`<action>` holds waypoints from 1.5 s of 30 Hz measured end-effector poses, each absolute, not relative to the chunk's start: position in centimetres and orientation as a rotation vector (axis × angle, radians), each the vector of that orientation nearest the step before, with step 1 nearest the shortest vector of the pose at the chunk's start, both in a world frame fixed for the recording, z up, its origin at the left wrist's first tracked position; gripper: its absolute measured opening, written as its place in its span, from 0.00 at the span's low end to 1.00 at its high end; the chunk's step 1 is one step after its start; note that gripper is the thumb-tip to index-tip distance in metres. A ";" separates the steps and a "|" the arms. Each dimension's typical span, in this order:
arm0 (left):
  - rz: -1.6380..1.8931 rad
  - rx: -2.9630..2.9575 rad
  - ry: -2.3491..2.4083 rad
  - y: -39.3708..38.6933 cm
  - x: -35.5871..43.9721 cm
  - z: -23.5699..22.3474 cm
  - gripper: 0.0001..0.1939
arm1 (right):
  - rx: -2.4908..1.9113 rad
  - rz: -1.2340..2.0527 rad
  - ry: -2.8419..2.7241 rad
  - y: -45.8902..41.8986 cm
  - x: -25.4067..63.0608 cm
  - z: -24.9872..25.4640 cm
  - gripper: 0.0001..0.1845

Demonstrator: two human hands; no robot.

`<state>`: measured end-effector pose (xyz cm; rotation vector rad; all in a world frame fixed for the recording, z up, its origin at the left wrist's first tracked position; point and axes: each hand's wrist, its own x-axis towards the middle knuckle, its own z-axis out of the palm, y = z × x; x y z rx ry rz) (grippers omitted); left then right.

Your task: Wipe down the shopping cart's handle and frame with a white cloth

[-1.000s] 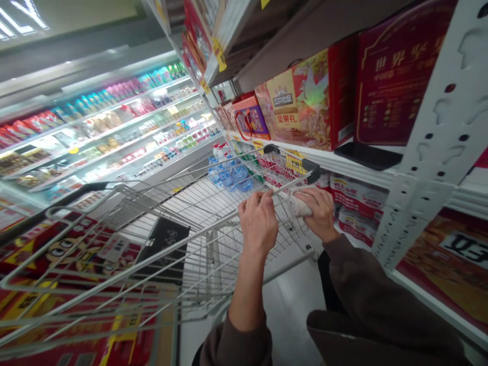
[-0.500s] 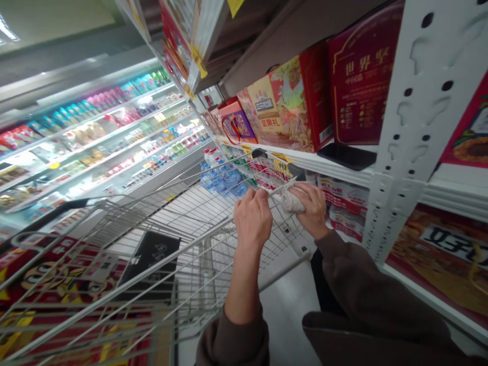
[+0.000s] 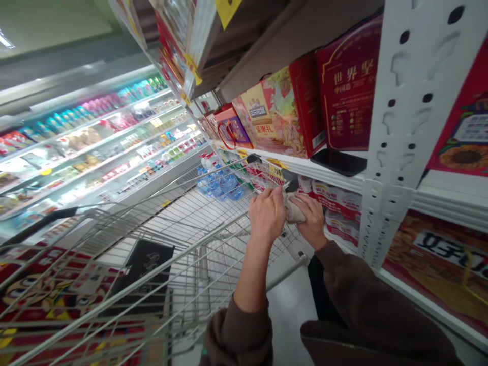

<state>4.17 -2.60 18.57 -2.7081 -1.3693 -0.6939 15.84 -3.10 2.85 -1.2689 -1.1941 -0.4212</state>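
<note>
A wire shopping cart (image 3: 179, 251) stands across the aisle in front of me. My left hand (image 3: 267, 214) is closed round its top side rail, close beside a whitish, crumpled cloth (image 3: 295, 210). My right hand (image 3: 310, 216) is wrapped over that cloth, which lies against the rail near the cart's dark corner piece (image 3: 290, 179). The rail under both hands is hidden. Whether the left fingers touch the cloth I cannot tell.
On the right, a white shelf bears gift boxes (image 3: 267, 117) and a black phone-like slab (image 3: 339, 161); a perforated upright (image 3: 396, 122) rises beside it. Blue-tinted water bottles (image 3: 221, 183) stand past the cart. A lit chiller (image 3: 95, 137) lines the left. Red boxes (image 3: 46, 290) show through the cart's wires.
My left hand has slid right along the rail, up to the cloth. The right hand stays on the cloth with little movement. The view has turned somewhat to the right.
</note>
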 end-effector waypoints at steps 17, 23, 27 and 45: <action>-1.029 -2.329 -1.376 -6.3 -2.2 13.3 0.27 | -1.346 -0.301 -0.963 -3.2 12.8 3.3 0.35; -1.129 -2.321 -1.350 -7.0 -3.5 11.1 0.31 | -1.249 -0.448 -1.272 -3.2 12.2 2.9 0.31; -1.196 -2.249 -1.402 -7.1 -4.5 10.4 0.31 | -1.443 -0.425 -0.955 -2.2 14.0 2.6 0.32; -1.151 -2.044 -1.615 -8.1 -8.7 10.2 0.32 | -1.241 -0.468 -1.382 -3.5 7.8 3.7 0.31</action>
